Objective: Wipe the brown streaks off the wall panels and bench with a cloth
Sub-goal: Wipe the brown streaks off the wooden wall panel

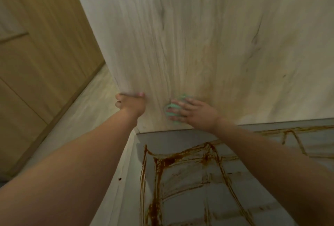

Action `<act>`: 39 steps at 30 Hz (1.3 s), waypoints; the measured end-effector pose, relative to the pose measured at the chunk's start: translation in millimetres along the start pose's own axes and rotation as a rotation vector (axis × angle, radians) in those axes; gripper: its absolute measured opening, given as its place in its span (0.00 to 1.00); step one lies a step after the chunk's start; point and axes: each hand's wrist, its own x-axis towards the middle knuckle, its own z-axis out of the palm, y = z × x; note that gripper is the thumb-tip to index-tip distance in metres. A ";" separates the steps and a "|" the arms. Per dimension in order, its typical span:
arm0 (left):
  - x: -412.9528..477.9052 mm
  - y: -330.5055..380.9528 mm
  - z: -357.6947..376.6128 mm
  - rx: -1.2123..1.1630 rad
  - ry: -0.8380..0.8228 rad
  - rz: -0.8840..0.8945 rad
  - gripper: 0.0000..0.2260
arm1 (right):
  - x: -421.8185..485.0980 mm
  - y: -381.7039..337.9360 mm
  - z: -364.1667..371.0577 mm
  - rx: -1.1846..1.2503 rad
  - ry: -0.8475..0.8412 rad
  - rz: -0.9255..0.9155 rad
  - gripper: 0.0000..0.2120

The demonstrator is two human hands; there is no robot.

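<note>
A pale wood-grain wall panel (pixel 198 45) rises ahead. My right hand (pixel 195 111) presses a small turquoise cloth (pixel 170 111) flat against the panel's lower part, fingers spread over it. My left hand (pixel 131 103) grips the panel's left edge, thumb on the front face and fingers curled round behind. Below the panel lies the grey bench (pixel 189 180), crossed by thick brown streaks (pixel 162 162) in a grid-like pattern. Faint yellowish smears show on the panel above the cloth.
A darker wooden door or cabinet front (pixel 36 54) stands to the left. Light wood floor (pixel 86 110) runs between it and the panel. The bench's pale left side panel (pixel 122 171) has a small dark hole.
</note>
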 end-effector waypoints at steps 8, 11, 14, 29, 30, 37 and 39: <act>-29.9 35.3 -22.2 0.144 0.252 0.330 0.30 | 10.7 -4.5 -6.2 0.047 0.313 0.534 0.36; -37.1 45.2 -27.3 0.252 0.243 0.560 0.26 | -16.3 -31.7 32.6 -0.011 0.106 0.118 0.37; -46.6 67.1 -29.0 0.319 0.184 0.806 0.25 | -4.6 0.2 7.1 -0.038 0.168 0.174 0.32; -58.1 175.9 -54.0 0.500 0.256 1.265 0.28 | 22.5 62.7 -58.4 -0.041 0.321 0.420 0.29; -58.9 181.8 -55.3 0.511 0.258 1.271 0.30 | 21.0 82.3 -67.6 -0.064 0.325 0.423 0.28; -62.1 207.8 -57.8 0.546 0.264 1.267 0.36 | 73.9 167.3 -138.0 0.085 0.702 1.423 0.28; -58.7 210.0 -56.7 0.543 0.309 1.299 0.35 | 90.7 145.2 -126.7 0.039 0.643 1.150 0.28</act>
